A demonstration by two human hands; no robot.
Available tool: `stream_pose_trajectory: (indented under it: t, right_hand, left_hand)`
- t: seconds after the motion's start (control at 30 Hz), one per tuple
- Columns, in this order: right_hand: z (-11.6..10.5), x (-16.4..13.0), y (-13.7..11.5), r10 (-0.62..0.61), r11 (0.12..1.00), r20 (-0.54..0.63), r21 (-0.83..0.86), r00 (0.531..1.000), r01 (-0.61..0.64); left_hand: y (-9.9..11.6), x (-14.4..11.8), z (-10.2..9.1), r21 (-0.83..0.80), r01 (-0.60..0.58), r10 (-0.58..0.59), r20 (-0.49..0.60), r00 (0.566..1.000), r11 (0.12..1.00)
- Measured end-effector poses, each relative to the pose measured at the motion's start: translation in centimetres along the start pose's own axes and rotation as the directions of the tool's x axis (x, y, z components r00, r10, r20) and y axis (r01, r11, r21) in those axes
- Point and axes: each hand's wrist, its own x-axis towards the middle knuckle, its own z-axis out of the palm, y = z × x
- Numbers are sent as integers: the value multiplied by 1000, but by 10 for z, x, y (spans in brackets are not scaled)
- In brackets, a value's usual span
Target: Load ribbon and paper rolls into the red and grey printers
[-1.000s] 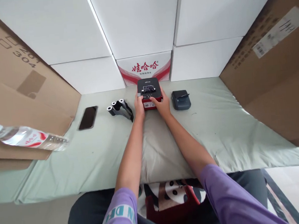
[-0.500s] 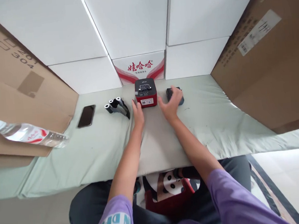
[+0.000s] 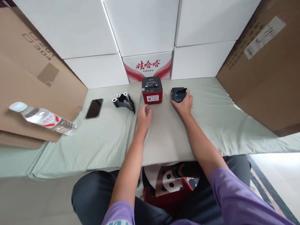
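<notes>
My right hand (image 3: 184, 104) grips a small dark boxy device (image 3: 178, 94) on the cloth, thumb on its left side and fingers round its right. Part of a raised black flap shows at the device's top. To the left stands a red and black cube-shaped device (image 3: 152, 91) with a white label on its front and a dark, clear-looking window on top. Just in front of it rests my left hand (image 3: 144, 118), fingers loosely bent and apart, holding nothing. Left of that hand lies a black bundle of several white-cored rolls (image 3: 124, 101).
A phone (image 3: 94, 108) lies at left on the green cloth (image 3: 110, 140). Beyond it a water bottle (image 3: 44, 118) lies by a cardboard box (image 3: 38, 66). White boxes (image 3: 145, 25) wall off the back; another cardboard box (image 3: 269, 67) stands at right.
My right hand has closed round the dark device, which it was only hovering over before. My left hand has drawn back from the red device's side toward me. The view has shifted slightly.
</notes>
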Motion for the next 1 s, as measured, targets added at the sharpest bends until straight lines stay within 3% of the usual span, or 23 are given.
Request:
stream_pose_trajectory:
  t: [0.1, 0.23, 0.33, 0.47, 0.9, 1.0]
  right_hand:
    - [-6, -16, -10, -43, 998, -97, 43, 994, 47]
    - [-12, -61, -31, -156, 978, -146, 116, 977, 173]
    - [-15, -104, -44, -184, 956, -136, 204, 973, 209]
    - [-15, -143, -51, -160, 937, -59, 305, 985, 170]
    - [-7, -159, -42, -250, 953, 83, 195, 965, 230]
    - [-3, -159, -40, -259, 954, 73, 176, 963, 243]
  left_hand:
    - [3, -3, 2, 19, -5, 3, 64, 998, 1000]
    - [8, -12, -1, 46, -47, 38, 166, 985, 998]
    - [11, -20, -7, 53, -93, 81, 199, 977, 994]
    - [14, -31, -16, 49, -147, 134, 197, 971, 988]
    - [18, -49, -26, 201, -77, 39, 188, 981, 977]
    - [23, -51, -27, 346, -98, 20, 221, 975, 933]
